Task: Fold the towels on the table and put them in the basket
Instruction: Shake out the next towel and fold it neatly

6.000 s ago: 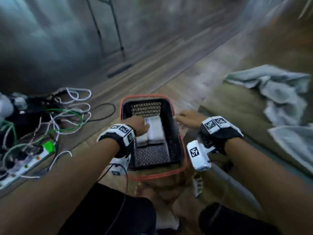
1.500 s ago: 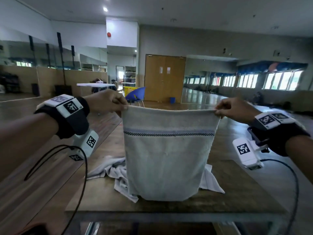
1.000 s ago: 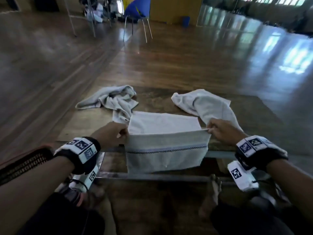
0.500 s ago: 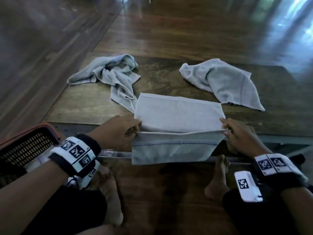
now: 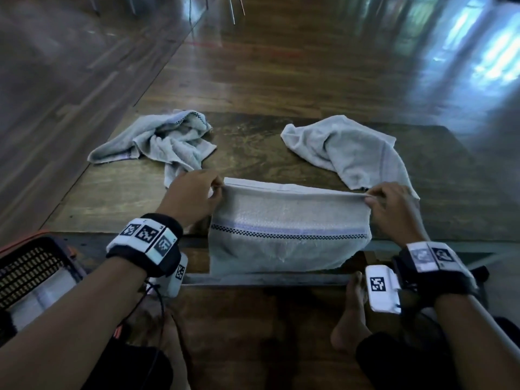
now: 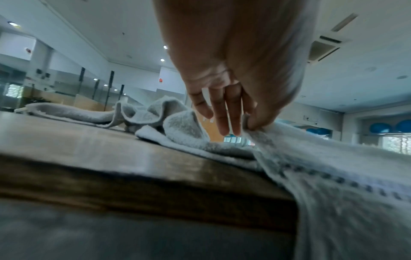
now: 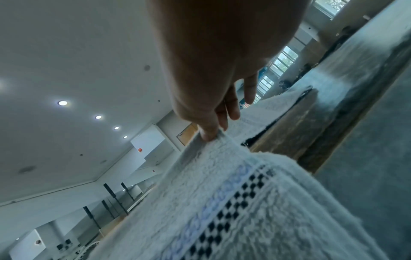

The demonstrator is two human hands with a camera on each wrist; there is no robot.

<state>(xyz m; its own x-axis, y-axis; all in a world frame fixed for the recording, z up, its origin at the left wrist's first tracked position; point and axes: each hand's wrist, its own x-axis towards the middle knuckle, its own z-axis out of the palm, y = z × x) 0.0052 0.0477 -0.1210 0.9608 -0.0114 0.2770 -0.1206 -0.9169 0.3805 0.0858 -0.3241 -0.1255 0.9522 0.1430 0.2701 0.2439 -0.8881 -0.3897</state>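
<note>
- Basket (image 5: 31,266): black perforated plastic with an orange rim, low at far left, a folded towel inside.
- Left hand (image 5: 191,198): fingers pinch the striped towel (image 5: 287,220) at its left corner.
- That terry towel runs left to right between both hands, its near half draped over the wooden surface (image 5: 253,153) edge; the fold goes away from the person.
- Right hand (image 5: 391,209): fingers pinch the right corner.

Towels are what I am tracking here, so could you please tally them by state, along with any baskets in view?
Towel held by both hands: 1
Crumpled towels on the table: 2
Folded towel in the basket: 1
Basket: 1
Total: 4 towels and 1 basket, 5 things.
</note>
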